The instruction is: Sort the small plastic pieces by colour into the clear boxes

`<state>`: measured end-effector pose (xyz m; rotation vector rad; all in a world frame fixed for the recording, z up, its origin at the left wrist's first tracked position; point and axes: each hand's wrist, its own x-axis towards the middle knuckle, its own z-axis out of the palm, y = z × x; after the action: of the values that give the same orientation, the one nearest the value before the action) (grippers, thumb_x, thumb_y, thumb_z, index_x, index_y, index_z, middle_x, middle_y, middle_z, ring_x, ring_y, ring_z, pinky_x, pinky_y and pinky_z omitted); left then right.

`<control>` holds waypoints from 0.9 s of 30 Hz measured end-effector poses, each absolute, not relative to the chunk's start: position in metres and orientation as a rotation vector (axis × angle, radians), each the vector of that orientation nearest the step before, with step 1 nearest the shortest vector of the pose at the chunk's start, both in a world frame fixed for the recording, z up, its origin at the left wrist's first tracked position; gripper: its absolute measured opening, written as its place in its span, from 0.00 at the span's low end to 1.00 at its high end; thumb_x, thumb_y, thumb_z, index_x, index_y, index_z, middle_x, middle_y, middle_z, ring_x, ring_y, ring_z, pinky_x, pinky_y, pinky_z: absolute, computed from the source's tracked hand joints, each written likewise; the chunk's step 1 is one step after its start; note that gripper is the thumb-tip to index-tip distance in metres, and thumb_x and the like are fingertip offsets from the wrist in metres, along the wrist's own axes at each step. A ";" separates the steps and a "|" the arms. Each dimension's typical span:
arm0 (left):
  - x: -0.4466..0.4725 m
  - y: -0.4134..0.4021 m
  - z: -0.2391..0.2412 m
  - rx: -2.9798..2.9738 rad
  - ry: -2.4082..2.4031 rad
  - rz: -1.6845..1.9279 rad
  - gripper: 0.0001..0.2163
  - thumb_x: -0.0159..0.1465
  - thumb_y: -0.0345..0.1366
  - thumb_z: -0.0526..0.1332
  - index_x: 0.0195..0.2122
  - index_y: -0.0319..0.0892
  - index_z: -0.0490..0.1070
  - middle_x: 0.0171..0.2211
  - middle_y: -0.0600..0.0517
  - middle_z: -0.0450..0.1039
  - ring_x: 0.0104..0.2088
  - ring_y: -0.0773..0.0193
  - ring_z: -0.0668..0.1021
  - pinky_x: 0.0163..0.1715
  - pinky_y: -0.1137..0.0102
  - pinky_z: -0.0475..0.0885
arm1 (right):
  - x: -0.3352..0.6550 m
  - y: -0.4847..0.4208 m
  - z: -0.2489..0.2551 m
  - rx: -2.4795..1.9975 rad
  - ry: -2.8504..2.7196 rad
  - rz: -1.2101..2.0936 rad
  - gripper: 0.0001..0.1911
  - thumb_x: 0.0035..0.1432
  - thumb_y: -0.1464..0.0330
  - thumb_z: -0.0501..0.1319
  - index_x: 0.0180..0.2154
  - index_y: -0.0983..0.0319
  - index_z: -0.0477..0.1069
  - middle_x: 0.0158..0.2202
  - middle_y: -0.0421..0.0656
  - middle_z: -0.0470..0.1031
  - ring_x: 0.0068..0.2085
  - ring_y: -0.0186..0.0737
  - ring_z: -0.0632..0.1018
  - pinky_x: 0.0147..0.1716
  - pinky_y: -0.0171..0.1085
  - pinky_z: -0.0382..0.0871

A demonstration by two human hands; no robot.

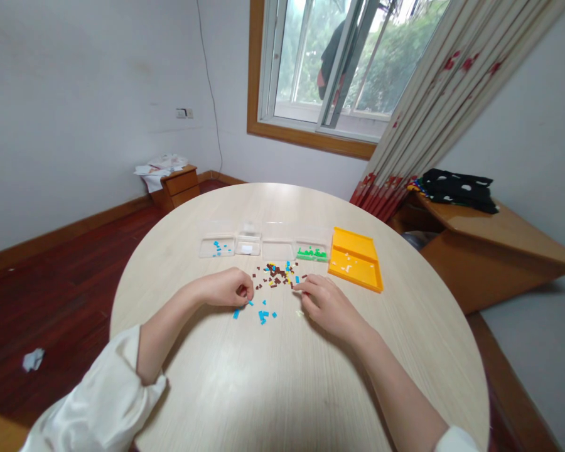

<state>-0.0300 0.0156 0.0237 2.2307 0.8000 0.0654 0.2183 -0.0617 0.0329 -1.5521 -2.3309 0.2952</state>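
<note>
Head view: my left grip point(228, 287) is curled nearly closed, whether on a piece I cannot tell; my right grip point(327, 301) is loosely spread, forefinger touching the heap of small pieces point(277, 276) between them on the worktop point(282, 376). I judge it best to slide one piece clear before pinching. Beyond the heap: four clear boxes point(277, 251), one orange tray point(355, 258).

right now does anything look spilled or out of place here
Small brown, blue and yellow pieces lie scattered loose on the table between the left hand and right hand, outside the clear boxes. A crumpled paper lies on the floor.
</note>
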 end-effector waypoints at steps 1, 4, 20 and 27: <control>-0.030 0.016 0.023 2.231 0.804 0.068 0.07 0.48 0.26 0.54 0.26 0.36 0.71 0.21 0.55 0.66 0.22 0.71 0.65 0.22 0.76 0.59 | 0.219 -0.062 0.034 -1.547 -2.327 0.313 0.14 0.57 0.77 0.51 0.40 0.64 0.73 0.38 0.47 0.72 0.43 0.40 0.71 0.44 0.38 0.62; -0.030 0.015 0.025 2.215 0.836 0.076 0.07 0.48 0.27 0.55 0.26 0.36 0.72 0.21 0.55 0.66 0.22 0.71 0.65 0.22 0.76 0.59 | 0.224 -0.064 0.038 -1.523 -2.306 0.396 0.13 0.56 0.77 0.51 0.36 0.64 0.73 0.36 0.45 0.73 0.40 0.38 0.71 0.42 0.37 0.63; -0.070 0.048 0.035 2.076 1.647 0.815 0.10 0.52 0.36 0.56 0.29 0.36 0.75 0.25 0.50 0.73 0.26 0.66 0.69 0.27 0.73 0.62 | 0.228 -0.069 0.041 -1.457 -2.432 0.673 0.08 0.51 0.73 0.62 0.35 0.61 0.76 0.35 0.43 0.76 0.38 0.38 0.73 0.40 0.36 0.64; -0.076 0.055 0.023 2.079 1.865 0.864 0.12 0.54 0.35 0.56 0.33 0.38 0.77 0.29 0.48 0.75 0.30 0.62 0.73 0.31 0.72 0.63 | 0.222 -0.069 0.040 -1.373 -2.472 0.662 0.08 0.53 0.76 0.59 0.30 0.61 0.76 0.32 0.42 0.77 0.37 0.37 0.74 0.42 0.37 0.63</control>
<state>-0.0756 0.0552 0.0225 2.0793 1.8646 0.8636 0.2223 -0.0689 0.0405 -1.3731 -2.4722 0.6623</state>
